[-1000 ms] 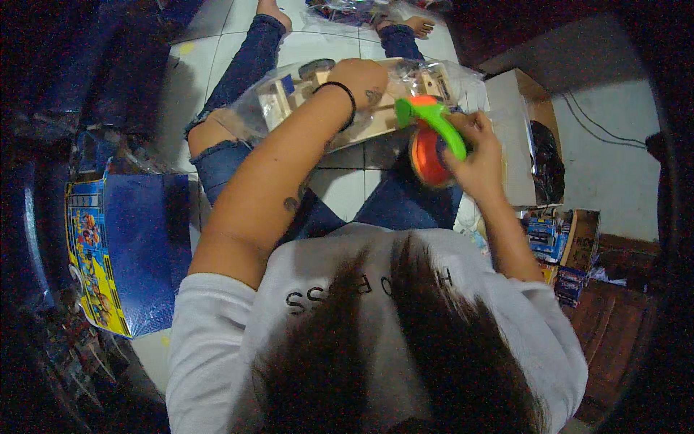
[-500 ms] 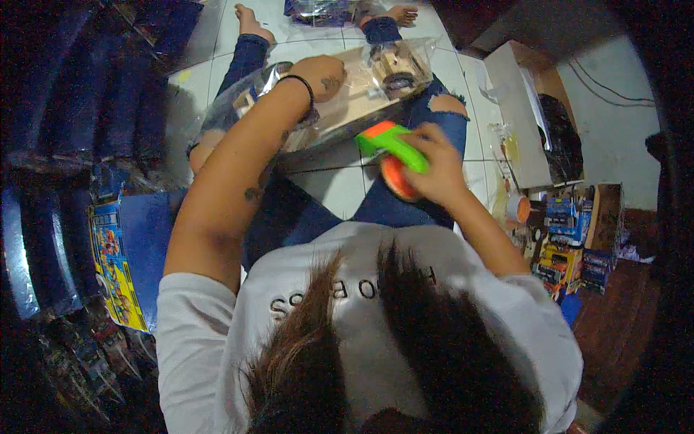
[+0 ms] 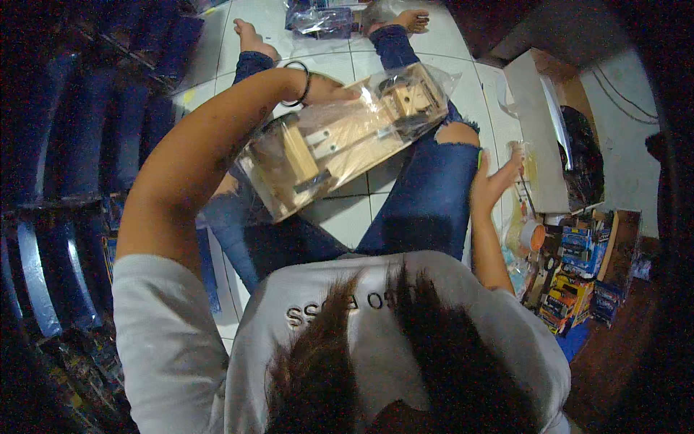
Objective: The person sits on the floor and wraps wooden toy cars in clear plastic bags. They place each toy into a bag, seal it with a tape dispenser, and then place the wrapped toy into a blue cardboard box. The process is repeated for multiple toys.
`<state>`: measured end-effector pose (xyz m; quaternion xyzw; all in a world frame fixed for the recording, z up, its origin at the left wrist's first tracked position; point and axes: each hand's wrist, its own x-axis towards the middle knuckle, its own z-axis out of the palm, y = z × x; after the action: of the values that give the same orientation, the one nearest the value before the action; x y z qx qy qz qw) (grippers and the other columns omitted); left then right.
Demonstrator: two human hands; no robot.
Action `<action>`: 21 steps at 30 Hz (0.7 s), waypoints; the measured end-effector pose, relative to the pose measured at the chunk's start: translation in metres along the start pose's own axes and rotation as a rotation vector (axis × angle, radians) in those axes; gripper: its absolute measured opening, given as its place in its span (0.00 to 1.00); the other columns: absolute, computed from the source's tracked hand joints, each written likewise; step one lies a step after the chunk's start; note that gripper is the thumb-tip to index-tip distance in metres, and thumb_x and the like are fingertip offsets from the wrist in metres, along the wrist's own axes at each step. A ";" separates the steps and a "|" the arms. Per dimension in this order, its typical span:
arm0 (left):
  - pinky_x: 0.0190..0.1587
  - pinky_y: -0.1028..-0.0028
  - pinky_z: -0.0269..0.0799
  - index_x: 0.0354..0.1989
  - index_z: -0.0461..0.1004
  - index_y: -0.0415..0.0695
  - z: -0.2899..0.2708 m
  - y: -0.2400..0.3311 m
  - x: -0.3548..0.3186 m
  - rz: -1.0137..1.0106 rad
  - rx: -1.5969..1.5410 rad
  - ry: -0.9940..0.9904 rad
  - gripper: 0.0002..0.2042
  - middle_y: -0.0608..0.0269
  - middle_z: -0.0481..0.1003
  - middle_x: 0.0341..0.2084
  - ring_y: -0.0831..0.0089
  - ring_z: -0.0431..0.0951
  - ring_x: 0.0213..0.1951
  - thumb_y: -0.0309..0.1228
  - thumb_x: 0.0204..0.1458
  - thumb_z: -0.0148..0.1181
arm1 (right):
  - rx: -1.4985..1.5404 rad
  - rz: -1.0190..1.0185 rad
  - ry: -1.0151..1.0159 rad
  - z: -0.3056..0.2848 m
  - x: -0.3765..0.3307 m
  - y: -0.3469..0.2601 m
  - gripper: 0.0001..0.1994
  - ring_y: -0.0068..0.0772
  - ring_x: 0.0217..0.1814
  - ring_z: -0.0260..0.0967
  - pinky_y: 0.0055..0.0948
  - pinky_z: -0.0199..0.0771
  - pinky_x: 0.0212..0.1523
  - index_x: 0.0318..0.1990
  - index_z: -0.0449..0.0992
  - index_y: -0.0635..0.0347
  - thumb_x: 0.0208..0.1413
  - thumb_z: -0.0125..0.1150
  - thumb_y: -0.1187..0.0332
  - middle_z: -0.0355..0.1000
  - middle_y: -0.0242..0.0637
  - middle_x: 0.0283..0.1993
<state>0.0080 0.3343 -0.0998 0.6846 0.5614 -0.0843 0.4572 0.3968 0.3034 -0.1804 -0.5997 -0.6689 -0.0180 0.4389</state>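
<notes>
A clear plastic bag holding a wooden toy vehicle (image 3: pixel 354 148) lies tilted above my lap, its blocky wooden parts and dark wheels showing through the film. My left hand (image 3: pixel 325 90) grips its far edge; some of those fingers are hidden. My right hand (image 3: pixel 495 181) is beside my right knee, away from the bag, thumb and fingers apart with nothing visible between them. A small green sliver shows by its thumb, too little to tell what it is. The green tape dispenser cannot be made out.
An orange tape roll (image 3: pixel 533 236) and small boxed goods (image 3: pixel 567 296) stand at the right. Beyond them is an open carton (image 3: pixel 535 130) with dark plastic inside. A plastic-wrapped package (image 3: pixel 323 23) lies between my feet. Dark blue shiny packages (image 3: pixel 43 260) line the left.
My right hand has moved right, off the bag, and the green tape dispenser it held is out of sight. The bagged toy has turned and come nearer, with my left hand still on it.
</notes>
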 end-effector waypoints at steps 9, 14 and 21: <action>0.55 0.67 0.66 0.63 0.60 0.42 0.019 -0.039 0.001 0.099 -1.044 0.171 0.42 0.56 0.68 0.55 0.65 0.72 0.50 0.68 0.55 0.31 | 1.017 0.416 -0.615 0.066 -0.008 -0.169 0.46 0.48 0.73 0.32 0.39 0.34 0.69 0.67 0.41 0.72 0.57 0.45 0.40 0.36 0.54 0.71; 0.54 0.58 0.66 0.61 0.63 0.45 0.085 0.029 -0.105 0.167 -1.231 0.542 0.40 0.57 0.72 0.50 0.63 0.72 0.51 0.67 0.54 0.31 | 1.277 0.810 -1.192 0.087 0.083 -0.155 0.41 0.44 0.64 0.52 0.36 0.53 0.61 0.65 0.50 0.67 0.57 0.46 0.38 0.52 0.51 0.64; 0.58 0.69 0.59 0.57 0.64 0.34 0.168 0.076 -0.153 0.083 -1.024 0.727 0.33 0.48 0.72 0.49 0.60 0.70 0.55 0.54 0.62 0.29 | 1.549 1.093 -1.247 0.035 0.030 -0.162 0.38 0.41 0.55 0.66 0.34 0.68 0.52 0.62 0.58 0.62 0.56 0.48 0.39 0.65 0.48 0.56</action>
<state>0.0848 0.1112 -0.0583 0.3850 0.6231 0.4514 0.5098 0.2480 0.3005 -0.1024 -0.2827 -0.2505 0.8966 0.2313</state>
